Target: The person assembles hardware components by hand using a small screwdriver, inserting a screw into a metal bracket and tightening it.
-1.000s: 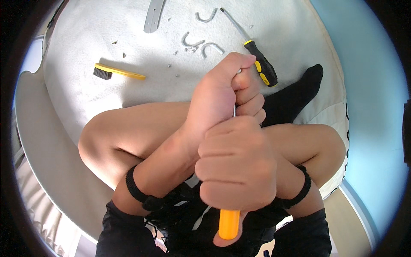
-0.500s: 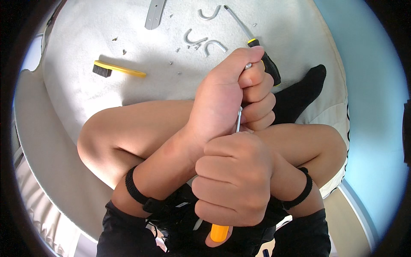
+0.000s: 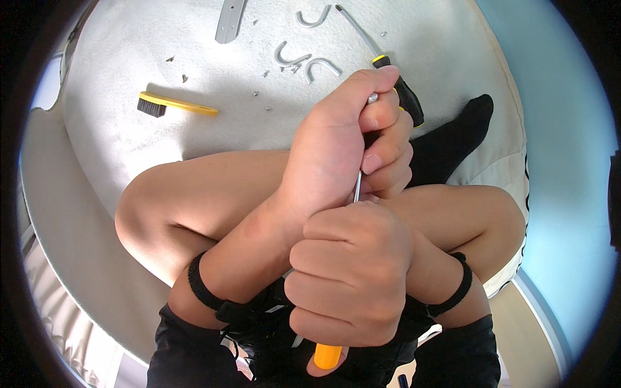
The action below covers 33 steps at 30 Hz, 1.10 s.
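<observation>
Screwdriver [image 3: 357, 187] held upright between both fists, above the person's crossed bare legs; only a short stretch of its thin metal shaft shows between the hands. Right hand [image 3: 349, 278], nearer the body, is closed tight round the orange handle, whose butt end pokes out below the fist. Left hand [image 3: 343, 155], further out, is curled shut over the upper end of the shaft and a small metal piece [image 3: 372, 98] that just peeps out beside the forefinger. What that piece is cannot be made out; the tip itself is hidden inside the fist.

Risks, as judged from where I stand:
- Tip is buried in the left palm. A slip under push or twist would likely drive it into the hand.
- Work is done in the air over bare knees, with no firm support. A dropped tool or part would land on skin or in the white cloth [image 3: 129, 58].
- Small screws and curved metal hooks [image 3: 304, 61] lie loose on that cloth near the black sock [image 3: 456, 132]; a leg shift could scatter them.

Second screwdriver [image 3: 401, 90], yellow brush [image 3: 174, 103] and grey metal strip [image 3: 231, 19] lie well apart from the hands.
</observation>
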Each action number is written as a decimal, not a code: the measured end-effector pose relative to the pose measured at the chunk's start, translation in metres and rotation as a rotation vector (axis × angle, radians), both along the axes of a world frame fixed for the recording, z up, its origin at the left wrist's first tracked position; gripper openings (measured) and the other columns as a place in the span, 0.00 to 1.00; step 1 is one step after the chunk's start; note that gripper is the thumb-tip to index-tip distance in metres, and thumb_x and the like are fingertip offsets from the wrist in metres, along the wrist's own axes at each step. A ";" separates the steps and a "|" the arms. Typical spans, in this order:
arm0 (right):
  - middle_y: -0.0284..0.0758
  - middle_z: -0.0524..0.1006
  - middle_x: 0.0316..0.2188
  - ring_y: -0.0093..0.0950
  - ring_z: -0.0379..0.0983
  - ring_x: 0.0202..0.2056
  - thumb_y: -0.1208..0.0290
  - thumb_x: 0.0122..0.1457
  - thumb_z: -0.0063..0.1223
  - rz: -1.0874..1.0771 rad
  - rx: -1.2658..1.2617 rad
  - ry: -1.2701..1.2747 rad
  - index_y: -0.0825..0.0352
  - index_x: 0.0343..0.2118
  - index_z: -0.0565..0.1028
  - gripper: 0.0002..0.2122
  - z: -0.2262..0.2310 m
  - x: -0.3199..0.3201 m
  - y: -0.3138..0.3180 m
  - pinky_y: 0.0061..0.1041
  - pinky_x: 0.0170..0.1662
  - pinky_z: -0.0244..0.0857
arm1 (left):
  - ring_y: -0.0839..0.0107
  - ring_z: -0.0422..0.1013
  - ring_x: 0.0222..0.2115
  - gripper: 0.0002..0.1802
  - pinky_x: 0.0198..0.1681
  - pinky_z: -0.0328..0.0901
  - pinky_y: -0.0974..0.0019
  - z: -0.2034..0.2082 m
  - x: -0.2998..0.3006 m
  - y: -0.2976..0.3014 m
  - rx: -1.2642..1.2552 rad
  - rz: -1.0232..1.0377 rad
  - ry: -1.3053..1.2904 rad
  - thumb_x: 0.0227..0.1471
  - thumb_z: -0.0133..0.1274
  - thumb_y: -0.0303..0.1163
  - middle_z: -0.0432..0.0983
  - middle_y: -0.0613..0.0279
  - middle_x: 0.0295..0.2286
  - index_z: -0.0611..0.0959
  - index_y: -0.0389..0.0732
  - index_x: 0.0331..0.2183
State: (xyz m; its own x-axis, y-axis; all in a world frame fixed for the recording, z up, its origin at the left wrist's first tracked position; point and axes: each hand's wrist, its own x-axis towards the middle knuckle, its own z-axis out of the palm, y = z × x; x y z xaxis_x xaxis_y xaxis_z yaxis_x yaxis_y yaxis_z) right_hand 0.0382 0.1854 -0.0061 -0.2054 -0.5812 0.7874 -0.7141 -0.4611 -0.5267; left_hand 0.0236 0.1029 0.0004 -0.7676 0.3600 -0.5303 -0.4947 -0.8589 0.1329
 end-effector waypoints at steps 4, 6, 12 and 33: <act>0.26 0.52 0.08 0.18 0.49 0.11 0.62 0.40 0.51 -0.009 -0.010 -0.007 0.63 0.07 0.54 0.19 0.000 0.001 0.000 0.15 0.15 0.43 | 0.78 0.41 0.08 0.24 0.12 0.38 0.72 -0.006 0.001 0.001 0.080 0.034 0.080 0.54 0.39 0.43 0.48 0.71 0.08 0.53 0.50 0.12; 0.26 0.52 0.08 0.18 0.50 0.11 0.61 0.41 0.51 -0.010 -0.010 -0.013 0.63 0.07 0.54 0.19 0.001 0.001 0.000 0.15 0.15 0.43 | 0.78 0.41 0.08 0.24 0.12 0.39 0.72 -0.006 0.001 0.001 0.079 0.032 0.071 0.54 0.39 0.42 0.48 0.71 0.08 0.53 0.49 0.11; 0.26 0.52 0.08 0.18 0.49 0.11 0.62 0.39 0.51 -0.034 -0.004 0.006 0.62 0.07 0.54 0.19 0.001 0.001 0.000 0.14 0.15 0.42 | 0.78 0.41 0.08 0.24 0.12 0.39 0.72 -0.007 0.000 0.002 0.083 0.031 0.056 0.54 0.38 0.42 0.48 0.71 0.08 0.53 0.49 0.11; 0.27 0.53 0.09 0.19 0.51 0.11 0.62 0.19 0.38 -0.087 -0.029 -0.126 0.62 0.08 0.55 0.12 -0.001 0.003 -0.004 0.15 0.15 0.44 | 0.78 0.40 0.08 0.24 0.12 0.38 0.71 -0.004 -0.001 0.001 -0.041 0.055 -0.008 0.53 0.39 0.40 0.46 0.72 0.08 0.52 0.48 0.11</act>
State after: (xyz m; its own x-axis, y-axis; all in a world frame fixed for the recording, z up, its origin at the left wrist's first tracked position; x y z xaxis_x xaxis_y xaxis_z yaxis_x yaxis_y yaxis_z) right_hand 0.0416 0.1818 -0.0070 -0.3520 -0.5342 0.7686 -0.6810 -0.4172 -0.6018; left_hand 0.0230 0.1036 -0.0032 -0.7813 0.2951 -0.5500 -0.4479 -0.8788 0.1648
